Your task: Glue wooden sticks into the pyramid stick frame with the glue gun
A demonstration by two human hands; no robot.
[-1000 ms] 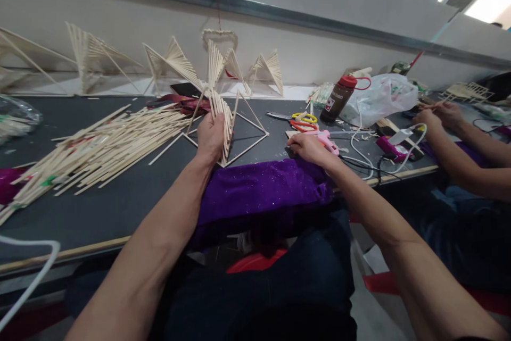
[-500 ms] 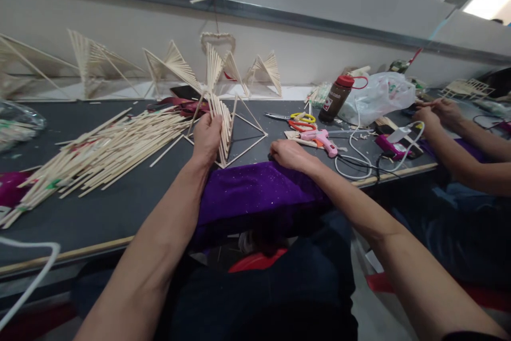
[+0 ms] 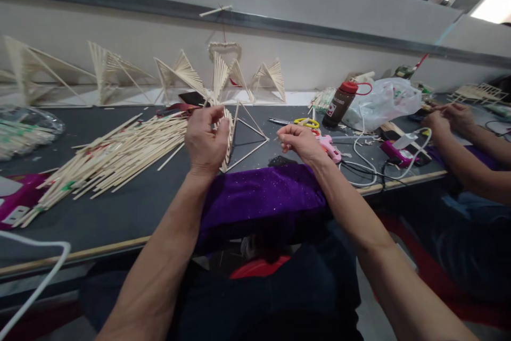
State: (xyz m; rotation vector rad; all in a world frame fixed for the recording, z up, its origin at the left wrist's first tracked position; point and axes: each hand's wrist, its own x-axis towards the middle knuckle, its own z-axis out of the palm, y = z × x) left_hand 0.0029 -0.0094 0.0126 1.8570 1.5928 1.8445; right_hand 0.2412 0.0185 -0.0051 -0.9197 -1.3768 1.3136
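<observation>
My left hand (image 3: 207, 141) is in front of a pyramid-like frame of thin wooden sticks (image 3: 246, 162), covering part of its slatted side. The thumb and curled fingers stand apart, and I see nothing between them. To the right of the frame, my right hand (image 3: 298, 141) is raised over the table with its fingertips pinched together. Whatever those fingers hold, if anything, is too small to make out. Below both hands a purple cloth (image 3: 263, 192) hangs over the table edge. A pink glue gun (image 3: 330, 149) lies just beyond my right wrist.
Loose wooden sticks (image 3: 131, 152) are piled on the left. Several finished stick models (image 3: 181, 75) line the wall. Yellow-handled scissors (image 3: 305, 123), a dark bottle (image 3: 339, 104), a plastic bag (image 3: 385, 99) and white cable (image 3: 365, 163) lie to the right. A co-worker's hands (image 3: 449, 117) are at far right.
My left hand has let go of the slatted side of the stick frame and turned, fingers curled. My right hand has lifted off the purple cloth's edge, its fingertips pinched.
</observation>
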